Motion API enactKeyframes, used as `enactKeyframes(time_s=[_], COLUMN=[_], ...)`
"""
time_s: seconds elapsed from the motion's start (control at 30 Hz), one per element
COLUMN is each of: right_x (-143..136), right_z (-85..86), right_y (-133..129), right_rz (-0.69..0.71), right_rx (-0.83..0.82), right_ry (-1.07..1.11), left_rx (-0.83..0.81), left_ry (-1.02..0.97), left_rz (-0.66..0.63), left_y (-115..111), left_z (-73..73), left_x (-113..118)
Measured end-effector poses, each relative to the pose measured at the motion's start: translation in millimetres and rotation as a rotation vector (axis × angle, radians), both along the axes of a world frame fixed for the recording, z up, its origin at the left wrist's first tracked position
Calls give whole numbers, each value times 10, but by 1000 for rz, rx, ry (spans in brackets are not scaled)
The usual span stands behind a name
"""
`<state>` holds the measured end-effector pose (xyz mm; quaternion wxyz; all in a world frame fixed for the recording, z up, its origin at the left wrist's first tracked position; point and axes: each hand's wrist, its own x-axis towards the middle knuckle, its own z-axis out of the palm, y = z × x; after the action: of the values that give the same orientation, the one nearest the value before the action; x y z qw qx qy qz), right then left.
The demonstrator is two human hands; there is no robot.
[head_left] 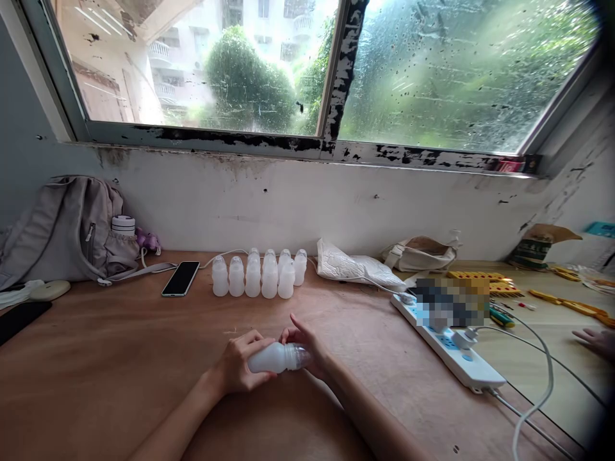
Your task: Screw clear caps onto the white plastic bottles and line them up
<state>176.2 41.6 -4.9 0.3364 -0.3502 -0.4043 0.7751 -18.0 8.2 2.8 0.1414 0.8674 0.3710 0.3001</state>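
Observation:
A white translucent plastic bottle (269,358) lies tilted on its side between my hands, just above the table's front part. My left hand (236,362) is closed around its base end, thumb and fingers on either side. At the other end is a clear cap (296,356), which the curled fingers of my right hand (314,351) hold, with the thumb raised. Part of the cap is hidden by those fingers. Beyond my hands, several similar white bottles (253,278) stand upright in a close group near the wall.
A phone (181,279) lies left of the bottles, near a grey backpack (72,230). Rightward are a white plastic package (353,266), a beige bag (423,253) and a power strip (451,349) with trailing cables. Another person's hand (596,339) shows at the right edge.

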Motion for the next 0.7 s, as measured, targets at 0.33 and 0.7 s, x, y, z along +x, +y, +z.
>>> enactKeyframes(time_s=[0.33, 0.7], right_x=[-19, -104], right_z=[-27, -26], right_y=[-17, -52], right_rz=[-34, -83], right_rx=[10, 14], right_ry=[-2, -46], left_rx=[0, 79], left_ry=[37, 66], left_rz=[51, 47], left_y=[-68, -47], left_z=[41, -56], left_x=[34, -7])
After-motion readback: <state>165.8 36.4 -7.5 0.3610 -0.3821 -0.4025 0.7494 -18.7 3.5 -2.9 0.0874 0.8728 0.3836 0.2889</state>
